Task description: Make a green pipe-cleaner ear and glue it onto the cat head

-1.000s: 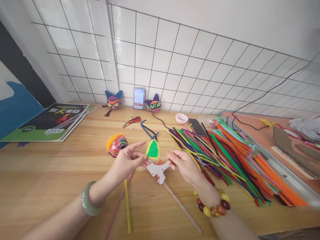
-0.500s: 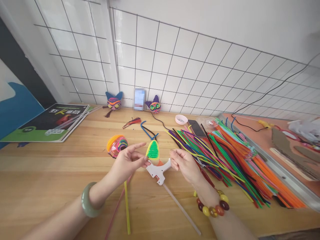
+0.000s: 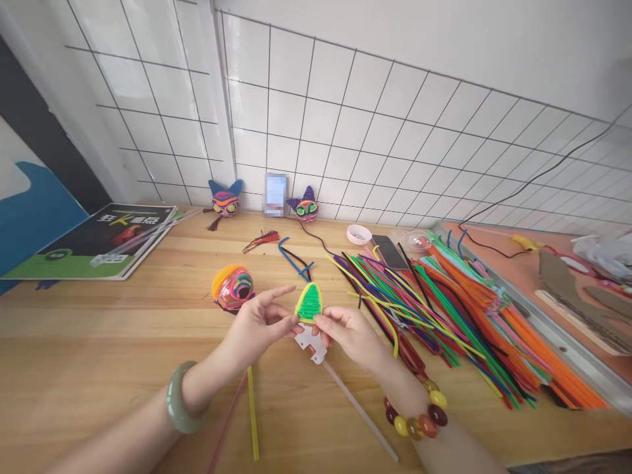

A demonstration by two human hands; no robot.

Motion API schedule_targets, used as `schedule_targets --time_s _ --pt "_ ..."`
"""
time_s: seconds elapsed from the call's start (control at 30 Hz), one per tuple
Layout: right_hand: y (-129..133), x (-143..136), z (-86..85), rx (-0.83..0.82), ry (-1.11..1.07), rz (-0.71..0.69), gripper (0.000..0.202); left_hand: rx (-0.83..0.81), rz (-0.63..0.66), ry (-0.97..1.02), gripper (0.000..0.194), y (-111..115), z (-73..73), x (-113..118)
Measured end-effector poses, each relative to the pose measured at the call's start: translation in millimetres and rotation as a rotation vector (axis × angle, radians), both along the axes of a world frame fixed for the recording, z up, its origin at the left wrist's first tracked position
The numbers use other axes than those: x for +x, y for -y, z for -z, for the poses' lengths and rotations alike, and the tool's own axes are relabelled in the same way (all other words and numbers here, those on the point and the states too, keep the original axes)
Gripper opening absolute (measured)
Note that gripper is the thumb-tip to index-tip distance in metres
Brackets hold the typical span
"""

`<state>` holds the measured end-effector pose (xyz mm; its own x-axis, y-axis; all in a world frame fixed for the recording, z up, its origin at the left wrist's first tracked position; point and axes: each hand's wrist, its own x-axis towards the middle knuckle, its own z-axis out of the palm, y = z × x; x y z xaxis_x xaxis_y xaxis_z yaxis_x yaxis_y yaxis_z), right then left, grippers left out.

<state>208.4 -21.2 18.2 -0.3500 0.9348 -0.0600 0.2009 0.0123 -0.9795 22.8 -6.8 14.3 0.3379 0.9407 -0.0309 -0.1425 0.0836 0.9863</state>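
A leaf-shaped piece of green pipe cleaner with a yellow rim [image 3: 309,303] is held upright between my two hands. My left hand [image 3: 264,322] pinches its lower left edge between thumb and fingers, with the index finger stretched out above. At its lower right corner, the thumb and fingers of my right hand [image 3: 348,332] are closed on it. Just below lies a white plastic bracket [image 3: 312,343] with a pale rod, partly hidden by my fingers. A clear ball wrapped in coloured pipe cleaners [image 3: 232,288] stands beyond my left hand.
Many loose pipe cleaners [image 3: 444,309] spread over the right side. Two decorated cat-like heads [image 3: 226,201] and a phone [image 3: 275,195] stand by the wall. A pink bowl [image 3: 359,234], a dark phone [image 3: 389,252], a book [image 3: 99,240] and yellow strips [image 3: 253,415] lie around.
My right hand has moved left and now touches the green piece, which has shifted slightly right. A bent yellow pipe cleaner now shows beside my right hand.
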Motion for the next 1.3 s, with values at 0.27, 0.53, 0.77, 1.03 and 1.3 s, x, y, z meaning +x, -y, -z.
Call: schedule_targets --time_s 0.27,0.53,0.77,1.03,1.3 --pt "1 1 -3.0 0.048 0.072 0.010 0.035 -0.014 0.024 0.030 0.058 2 -0.6 1" --pt "0 6 -4.9 -0.009 -0.004 -0.116 0.047 -0.012 0.016 0.032 0.057 0 0.7 -1" --pt "-2 7 -3.0 -0.092 -0.055 -0.159 0.031 -0.026 0.004 0.034 0.058 -1 -2.0 -1" --pt "-3 11 -6.0 -0.079 -0.134 -0.033 0.029 -0.029 0.021 0.039 0.060 -1 0.2 -1" --pt "-7 15 -0.9 -0.089 -0.313 0.264 0.029 -0.017 0.038 0.023 0.060 2 0.0 1"
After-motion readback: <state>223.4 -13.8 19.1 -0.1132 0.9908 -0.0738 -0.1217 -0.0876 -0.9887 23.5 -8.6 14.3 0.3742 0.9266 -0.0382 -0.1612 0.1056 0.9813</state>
